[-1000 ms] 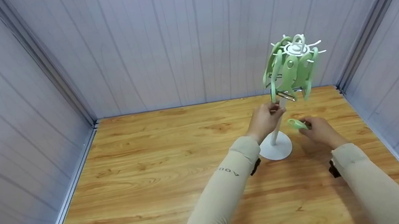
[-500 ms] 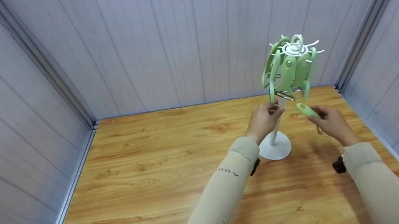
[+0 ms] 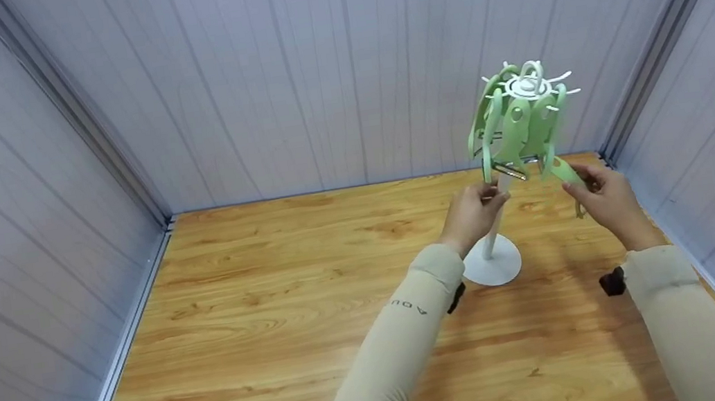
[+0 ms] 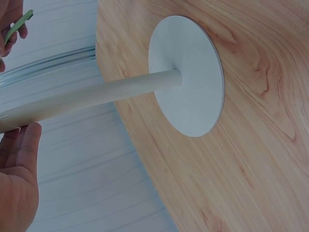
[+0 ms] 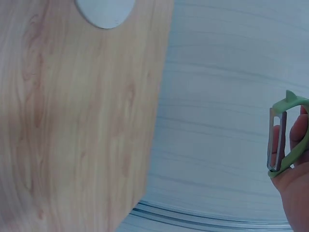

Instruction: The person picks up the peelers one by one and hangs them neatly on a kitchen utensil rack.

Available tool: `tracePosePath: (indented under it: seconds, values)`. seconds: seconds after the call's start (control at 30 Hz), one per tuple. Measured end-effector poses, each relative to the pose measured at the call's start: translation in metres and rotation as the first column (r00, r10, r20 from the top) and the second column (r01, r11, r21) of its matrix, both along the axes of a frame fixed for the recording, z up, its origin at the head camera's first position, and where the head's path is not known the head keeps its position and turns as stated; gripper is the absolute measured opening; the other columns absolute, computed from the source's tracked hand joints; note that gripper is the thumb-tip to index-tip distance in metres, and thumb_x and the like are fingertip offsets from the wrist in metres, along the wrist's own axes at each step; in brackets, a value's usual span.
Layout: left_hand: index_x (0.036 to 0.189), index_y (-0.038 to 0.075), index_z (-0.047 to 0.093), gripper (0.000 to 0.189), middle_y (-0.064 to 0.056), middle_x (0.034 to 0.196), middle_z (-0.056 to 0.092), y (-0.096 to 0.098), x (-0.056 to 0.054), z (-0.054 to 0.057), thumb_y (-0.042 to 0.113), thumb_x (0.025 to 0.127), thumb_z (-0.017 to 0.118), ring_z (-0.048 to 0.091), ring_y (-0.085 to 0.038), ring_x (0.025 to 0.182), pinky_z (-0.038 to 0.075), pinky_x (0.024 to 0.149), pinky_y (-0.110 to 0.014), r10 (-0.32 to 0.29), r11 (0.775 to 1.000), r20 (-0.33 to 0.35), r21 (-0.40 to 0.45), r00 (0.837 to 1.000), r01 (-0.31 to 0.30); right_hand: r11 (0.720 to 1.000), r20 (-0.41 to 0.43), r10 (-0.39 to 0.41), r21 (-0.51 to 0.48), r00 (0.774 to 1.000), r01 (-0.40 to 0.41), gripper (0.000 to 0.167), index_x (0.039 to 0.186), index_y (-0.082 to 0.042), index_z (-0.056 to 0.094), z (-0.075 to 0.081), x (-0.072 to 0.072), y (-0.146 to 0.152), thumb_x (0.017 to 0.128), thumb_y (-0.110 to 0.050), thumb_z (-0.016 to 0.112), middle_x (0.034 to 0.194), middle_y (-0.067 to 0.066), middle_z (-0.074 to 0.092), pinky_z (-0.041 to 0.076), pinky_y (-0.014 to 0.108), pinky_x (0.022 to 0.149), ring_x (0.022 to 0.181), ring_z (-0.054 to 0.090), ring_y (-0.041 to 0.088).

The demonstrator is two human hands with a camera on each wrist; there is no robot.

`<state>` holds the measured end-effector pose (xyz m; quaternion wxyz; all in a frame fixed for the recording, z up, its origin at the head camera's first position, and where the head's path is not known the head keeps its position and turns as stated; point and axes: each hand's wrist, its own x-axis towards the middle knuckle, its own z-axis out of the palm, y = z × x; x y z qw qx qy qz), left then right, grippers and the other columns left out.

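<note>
In the head view a white stand (image 3: 494, 236) with a round base rises at the right of the table. Several green peelers (image 3: 516, 136) hang from the hooks of its white top (image 3: 528, 87). My left hand (image 3: 469, 214) grips the pole (image 4: 96, 95) just under them, its thumb hidden in the left wrist view. My right hand (image 3: 612, 198) holds another green peeler (image 3: 566, 172) by its head, with the holed handle end pointing up and left, overlapping the hanging peelers' lower ends. The right wrist view shows its metal blade (image 5: 271, 140) beside the fingers.
The wooden table (image 3: 261, 312) lies under both arms, bounded by a panelled back wall (image 3: 325, 72) and side walls. The right wall (image 3: 711, 130) stands close beyond my right hand. The stand's round base (image 4: 203, 106) rests flat on the wood.
My right hand has risen and moved right with the peeler, from low beside the pole up to the hanging peelers. My left hand stays on the pole.
</note>
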<state>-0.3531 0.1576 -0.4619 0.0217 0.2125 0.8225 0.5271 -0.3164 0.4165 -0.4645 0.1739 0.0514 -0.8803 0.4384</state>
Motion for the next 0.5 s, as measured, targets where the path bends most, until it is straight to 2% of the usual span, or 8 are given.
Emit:
tracePosePath:
  seconds: [0.2, 0.5]
  values:
    - [0.145, 0.002, 0.068, 0.041, -0.013, 0.134, 0.078, 0.0, 0.0, 0.0, 0.024, 0.111, 0.065, 0.077, -0.022, 0.12, 0.062, 0.098, -0.025, -0.01, 1.0, 0.013, 0.006, 1.0, 0.01, 1.0, -0.104, -0.019, -0.02, 0.994, 0.017, 0.041, 0.141, 0.008, 0.066, 0.013, -0.001, -0.003, 0.106, -0.011, 0.072, 0.099, -0.026, 0.062, 0.048, 0.004, 0.074, 0.087, 0.058, -0.01]
    - [0.145, 0.002, 0.068, 0.04, -0.013, 0.134, 0.077, 0.0, 0.0, 0.0, 0.023, 0.112, 0.065, 0.077, -0.023, 0.121, 0.062, 0.098, -0.025, -0.005, 1.0, 0.005, 0.002, 1.0, 0.005, 0.998, -0.185, -0.025, -0.056, 0.982, 0.014, 0.039, 0.141, 0.012, 0.064, 0.039, -0.003, -0.007, 0.107, -0.007, 0.068, 0.101, -0.024, 0.064, 0.048, 0.004, 0.073, 0.087, 0.058, -0.007]
